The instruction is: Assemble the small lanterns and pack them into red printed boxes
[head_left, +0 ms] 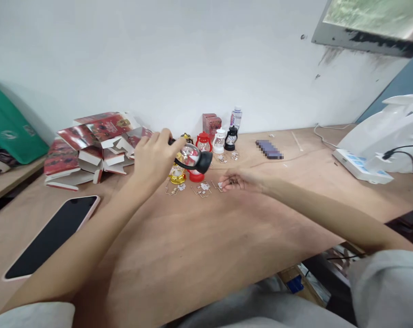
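My left hand [156, 157] grips a small black lantern [203, 161], tilted on its side above the table, its clear middle showing. Low over the tabletop, my right hand [239, 181] has its fingers curled around small dark bits that I cannot make out. Small white pieces and bent thin wires [202, 188] lie beside it. Behind the held lantern stand a gold lantern [178, 175] and a red lantern [197, 176], both partly hidden. Farther back are another red lantern [203, 141], a white lantern [219, 141] and a second black lantern [231, 139].
Opened red boxes [93, 146] are heaped at the left, near a phone [52, 237]. At the back stand a red box [212, 124] and a bottle [236, 117]. A blurred-out dark flat object [270, 149] and a power strip [362, 166] lie to the right.
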